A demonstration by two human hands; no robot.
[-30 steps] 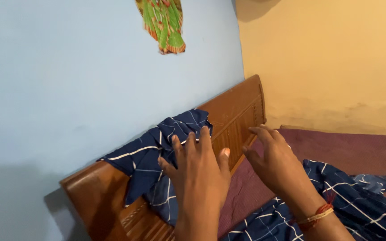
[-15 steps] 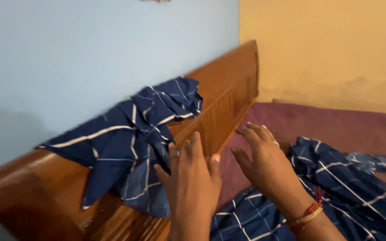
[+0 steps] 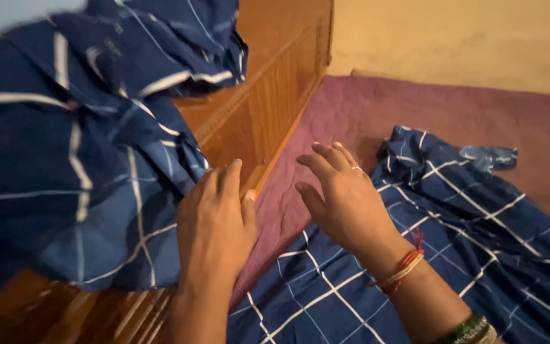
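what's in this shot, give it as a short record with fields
left hand: left hand open, fingers spread, at the edge of the draped cloth, holding nothing
right hand: right hand open, fingers spread, above the bed, holding nothing
draped cloth: navy checked cloth hanging over the wooden headboard
second cloth: navy checked cloth on the bed, spread and rumpled
bed surface: maroon sheet
wrist: red and pale thread bands, green bangles on the right arm
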